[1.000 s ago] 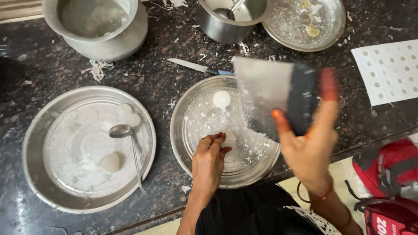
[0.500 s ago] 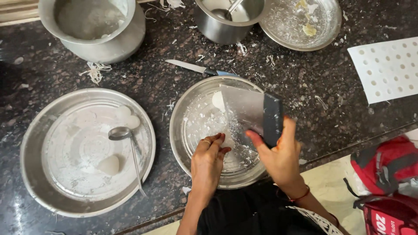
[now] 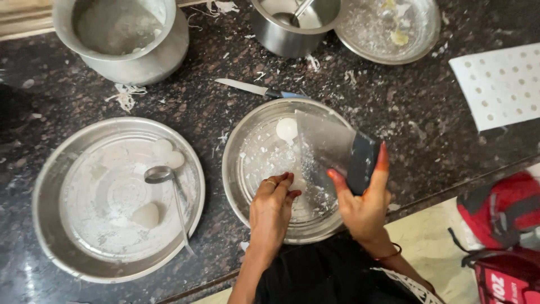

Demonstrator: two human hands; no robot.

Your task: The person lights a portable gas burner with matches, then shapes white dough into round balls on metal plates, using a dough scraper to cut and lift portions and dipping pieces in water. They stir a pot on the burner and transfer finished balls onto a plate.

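My right hand (image 3: 364, 202) grips a flat metal scraper (image 3: 332, 147) by its black handle, the blade tilted down into a floury steel plate (image 3: 239, 169) in front of me. My left hand (image 3: 273, 211) rests inside the same plate, fingertips pinched on a small white dough piece (image 3: 298, 184) next to the blade. A white dough ball (image 3: 286, 129) lies at the plate's far side.
A larger steel plate (image 3: 50, 191) at the left holds a spoon (image 3: 160, 175) and several dough balls. A knife (image 3: 256, 89) lies behind the middle plate. Steel pots (image 3: 126, 39) (image 3: 292, 22), another plate (image 3: 388, 28) and a dotted white sheet (image 3: 500, 84) stand further back. Red bags (image 3: 500, 236) sit below the counter edge.
My right hand has brought the scraper down from mid-air at the right into the middle plate, next to my left hand. The left hand has stayed in place.
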